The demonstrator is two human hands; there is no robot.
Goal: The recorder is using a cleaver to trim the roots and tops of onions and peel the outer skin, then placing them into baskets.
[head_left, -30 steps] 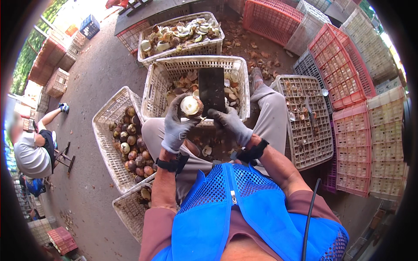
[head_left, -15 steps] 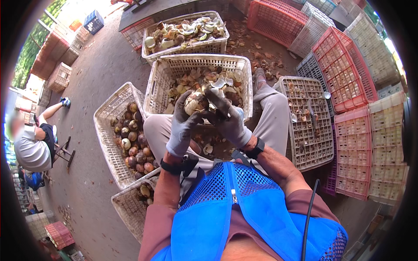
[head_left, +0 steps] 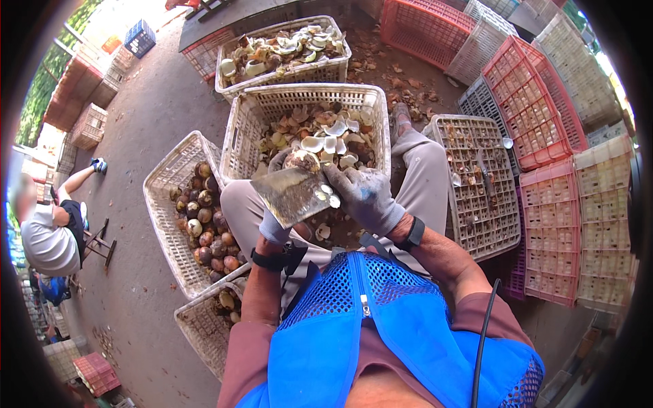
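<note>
My right hand (head_left: 369, 198), in a grey glove with darkened fingers, is closed around a cleaver (head_left: 288, 196). Its wide, stained blade reaches left across the front of my left hand (head_left: 274, 227). That gloved hand grips a round brown-and-white coconut (head_left: 302, 160), which shows just above the blade's top edge. Most of the left palm and fingers are hidden behind the metal. Small pale chips (head_left: 328, 196) cling to the blade near my right fingers. Both hands are over the near side of a white crate (head_left: 238, 146) of shell pieces and parings, between my knees.
At the left, a white crate (head_left: 158, 197) holds several whole coconuts (head_left: 216, 245). Another crate (head_left: 224, 73) of white shell pieces stands beyond. An upturned crate (head_left: 500, 224) carrying scraps is by my right knee, with stacked crates (head_left: 547, 224) farther right. A person (head_left: 51, 231) sits at far left.
The cleaver blade has turned flat into view and now covers much of my left hand. My right hand has shifted slightly down and right. White pieces now show more clearly behind the coconut.
</note>
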